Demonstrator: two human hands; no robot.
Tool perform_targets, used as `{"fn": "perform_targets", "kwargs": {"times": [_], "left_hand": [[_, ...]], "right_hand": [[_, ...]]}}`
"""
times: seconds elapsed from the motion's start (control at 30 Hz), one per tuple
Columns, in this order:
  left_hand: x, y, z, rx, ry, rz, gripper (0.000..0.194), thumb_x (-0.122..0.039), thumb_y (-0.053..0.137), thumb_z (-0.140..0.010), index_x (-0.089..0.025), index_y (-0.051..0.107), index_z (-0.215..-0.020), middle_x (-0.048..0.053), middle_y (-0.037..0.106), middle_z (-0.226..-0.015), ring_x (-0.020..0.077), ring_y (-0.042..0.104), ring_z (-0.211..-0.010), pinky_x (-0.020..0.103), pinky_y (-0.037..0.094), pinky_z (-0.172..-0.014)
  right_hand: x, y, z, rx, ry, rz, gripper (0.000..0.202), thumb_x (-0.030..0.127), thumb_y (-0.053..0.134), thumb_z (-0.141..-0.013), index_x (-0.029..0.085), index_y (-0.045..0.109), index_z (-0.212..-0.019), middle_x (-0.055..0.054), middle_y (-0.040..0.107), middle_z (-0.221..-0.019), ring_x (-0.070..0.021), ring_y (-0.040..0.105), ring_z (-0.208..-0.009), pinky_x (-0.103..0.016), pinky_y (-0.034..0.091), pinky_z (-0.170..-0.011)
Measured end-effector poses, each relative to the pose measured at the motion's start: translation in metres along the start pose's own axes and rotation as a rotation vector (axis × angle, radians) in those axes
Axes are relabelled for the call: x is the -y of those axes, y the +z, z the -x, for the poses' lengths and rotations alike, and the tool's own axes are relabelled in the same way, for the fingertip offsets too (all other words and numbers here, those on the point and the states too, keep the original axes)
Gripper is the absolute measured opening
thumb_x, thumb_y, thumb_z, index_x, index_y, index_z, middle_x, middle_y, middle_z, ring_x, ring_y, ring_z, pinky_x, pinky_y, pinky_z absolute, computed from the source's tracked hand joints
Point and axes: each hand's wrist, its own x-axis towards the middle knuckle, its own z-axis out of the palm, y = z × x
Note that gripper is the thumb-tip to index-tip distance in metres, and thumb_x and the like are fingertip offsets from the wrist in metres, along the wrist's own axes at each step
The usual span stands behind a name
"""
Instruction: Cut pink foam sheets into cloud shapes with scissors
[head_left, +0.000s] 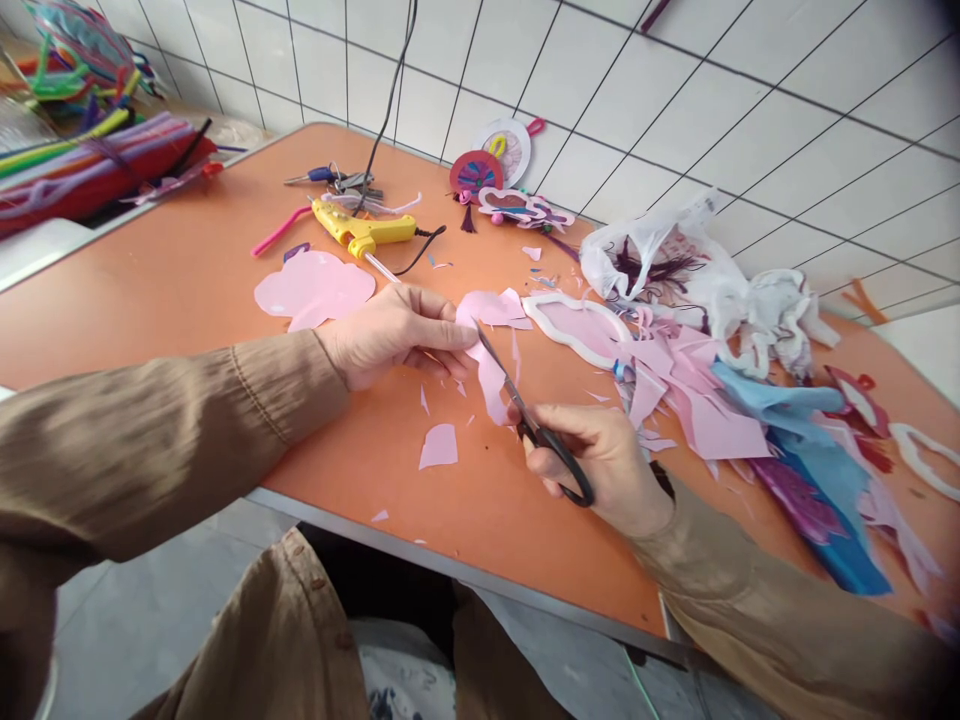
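Note:
Between the thumb and fingers of my left hand [409, 335] is a curved piece of pink paper [491, 385]. My right hand [604, 455] grips black-handled scissors [551, 445], whose blades point up and left and meet the pink paper close to my left fingertips. A larger scalloped pink cutout [311, 285] lies beyond my left wrist. A small pink scrap [439, 446] rests on the orange table [360, 425] below my hands. Past the scissors lies a white cloud-shaped frame [577, 322] with pink inside it.
A yellow glue gun [364, 228] and keys [345, 180] lie at the back. Round ornaments [478, 175] lean near the tiled wall. At right are a white plastic bag [660, 250], pink scraps [712, 415] and blue material [825, 480]. Colourful pipe cleaners [82, 165] pile at far left.

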Motion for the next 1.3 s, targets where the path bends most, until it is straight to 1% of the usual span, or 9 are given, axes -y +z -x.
{"fn": "perform_targets", "kwargs": {"times": [0.17, 0.3, 0.53, 0.73, 0.87, 1.03, 1.17, 1.3], "left_hand": [[-0.0011, 0.0013, 0.0013, 0.007, -0.005, -0.016, 0.015, -0.020, 0.089, -0.071, -0.012, 0.077, -0.068, 0.006, 0.076, -0.066, 0.0111, 0.069, -0.057, 0.020, 0.056, -0.059], [-0.0002, 0.0025, 0.0016, 0.004, -0.020, -0.002, 0.012, -0.018, 0.088, -0.071, -0.011, 0.078, -0.070, 0.006, 0.076, -0.065, 0.0118, 0.070, -0.058, 0.019, 0.056, -0.058], [0.0009, 0.0028, 0.0003, 0.003, -0.026, 0.012, 0.010, -0.016, 0.086, -0.072, -0.010, 0.078, -0.069, 0.007, 0.076, -0.066, 0.0117, 0.069, -0.058, 0.020, 0.055, -0.057], [-0.0016, 0.0028, 0.0011, -0.039, -0.016, -0.024, 0.011, -0.019, 0.085, -0.073, -0.012, 0.077, -0.068, 0.007, 0.076, -0.066, 0.0128, 0.070, -0.058, 0.020, 0.055, -0.059], [-0.0037, 0.0032, 0.0015, -0.072, 0.006, -0.041, 0.014, -0.016, 0.081, -0.075, -0.012, 0.075, -0.064, 0.006, 0.075, -0.065, 0.0119, 0.069, -0.056, 0.020, 0.054, -0.058], [-0.0049, 0.0045, 0.0025, -0.066, -0.010, -0.047, 0.013, -0.014, 0.076, -0.077, -0.012, 0.075, -0.064, 0.005, 0.075, -0.065, 0.0121, 0.069, -0.058, 0.021, 0.055, -0.060], [-0.0041, 0.0040, 0.0027, -0.069, -0.015, -0.046, 0.010, -0.016, 0.080, -0.075, -0.012, 0.076, -0.066, 0.005, 0.076, -0.066, 0.0127, 0.069, -0.059, 0.021, 0.055, -0.061], [-0.0034, 0.0037, 0.0021, -0.072, -0.017, -0.026, 0.011, -0.016, 0.085, -0.072, -0.011, 0.076, -0.067, 0.006, 0.076, -0.066, 0.0124, 0.070, -0.059, 0.021, 0.056, -0.061]], "right_hand": [[0.0006, -0.0004, 0.0008, 0.001, 0.016, 0.013, 0.034, 0.042, 0.090, -0.062, 0.014, 0.076, -0.076, 0.005, 0.048, -0.052, -0.0077, 0.039, -0.038, -0.022, 0.033, -0.037], [0.0005, 0.0007, 0.0011, 0.002, -0.003, 0.025, 0.034, 0.043, 0.090, -0.064, 0.014, 0.078, -0.077, 0.005, 0.048, -0.050, -0.0080, 0.039, -0.038, -0.023, 0.034, -0.039], [-0.0012, -0.0005, 0.0010, -0.020, -0.004, -0.012, 0.038, 0.044, 0.095, -0.058, 0.014, 0.079, -0.076, 0.004, 0.049, -0.053, -0.0074, 0.040, -0.037, -0.023, 0.034, -0.037], [-0.0026, -0.0005, 0.0009, -0.021, -0.018, -0.015, 0.036, 0.043, 0.094, -0.059, 0.015, 0.079, -0.076, 0.005, 0.048, -0.052, -0.0076, 0.040, -0.036, -0.022, 0.033, -0.035], [-0.0003, 0.0003, 0.0004, -0.008, -0.011, -0.001, 0.035, 0.043, 0.093, -0.061, 0.015, 0.078, -0.076, 0.005, 0.048, -0.052, -0.0078, 0.040, -0.037, -0.023, 0.033, -0.037], [0.0011, -0.0005, 0.0008, 0.009, -0.023, 0.003, 0.040, 0.047, 0.093, -0.061, 0.014, 0.077, -0.077, 0.005, 0.046, -0.050, -0.0070, 0.037, -0.037, -0.023, 0.032, -0.038], [-0.0004, -0.0012, 0.0010, 0.009, -0.031, 0.015, 0.043, 0.050, 0.093, -0.061, 0.014, 0.076, -0.077, 0.005, 0.046, -0.052, -0.0068, 0.036, -0.037, -0.023, 0.032, -0.038], [-0.0001, -0.0009, 0.0009, 0.020, -0.027, 0.036, 0.048, 0.057, 0.091, -0.062, 0.015, 0.077, -0.078, 0.006, 0.045, -0.051, -0.0072, 0.036, -0.037, -0.024, 0.032, -0.037]]}}
